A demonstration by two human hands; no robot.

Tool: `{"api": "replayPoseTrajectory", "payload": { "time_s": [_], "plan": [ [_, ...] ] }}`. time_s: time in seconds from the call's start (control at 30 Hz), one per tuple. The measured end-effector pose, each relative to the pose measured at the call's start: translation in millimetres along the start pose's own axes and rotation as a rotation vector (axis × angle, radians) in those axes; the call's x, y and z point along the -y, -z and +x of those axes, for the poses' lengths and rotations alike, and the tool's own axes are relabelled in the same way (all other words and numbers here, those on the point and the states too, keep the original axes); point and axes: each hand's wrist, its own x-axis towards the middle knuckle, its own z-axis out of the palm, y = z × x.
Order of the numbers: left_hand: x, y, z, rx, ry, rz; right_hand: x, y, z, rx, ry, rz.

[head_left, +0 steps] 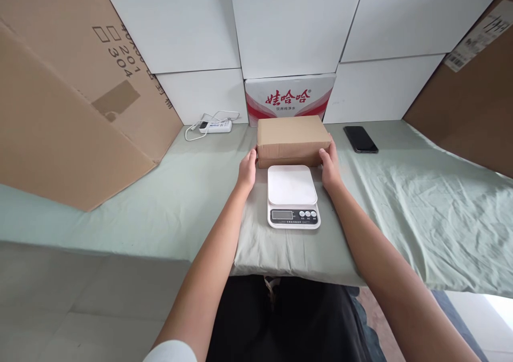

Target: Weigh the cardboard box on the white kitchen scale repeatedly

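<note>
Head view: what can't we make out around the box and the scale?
- Scale display: too small to read.
- Cardboard box underside and back: hidden by the box itself, so I cannot tell whether it is lifted or resting on the cloth.
- Left hand and right hand fingertips: partly behind the box ends.
- Phone screen: dark.
- Large carton: cut off by the left edge.

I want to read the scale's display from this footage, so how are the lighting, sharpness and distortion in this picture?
Head view: soft, even light, with only faint shadows under the hands; no glare on the scale, but its display is too small to read. The left hand, right hand and cardboard box are sharp. Wide-angle bending splays the side cartons outward, and the bottom-right corner is overexposed.
</note>
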Motion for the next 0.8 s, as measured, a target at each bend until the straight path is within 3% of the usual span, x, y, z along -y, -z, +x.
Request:
{"api": "replayPoseTrajectory", "payload": {
  "time_s": [0.2, 0.8],
  "plan": [
    [2, 1.0, 1, -0.012, -0.006, 0.009, -5, 1, 1, -0.024, -0.027, -0.002],
    [10, 1.8, 3, 0.044, -0.03, 0.023, 12, -4, -4, -0.022, -0.069, -0.04]
  ]
}}
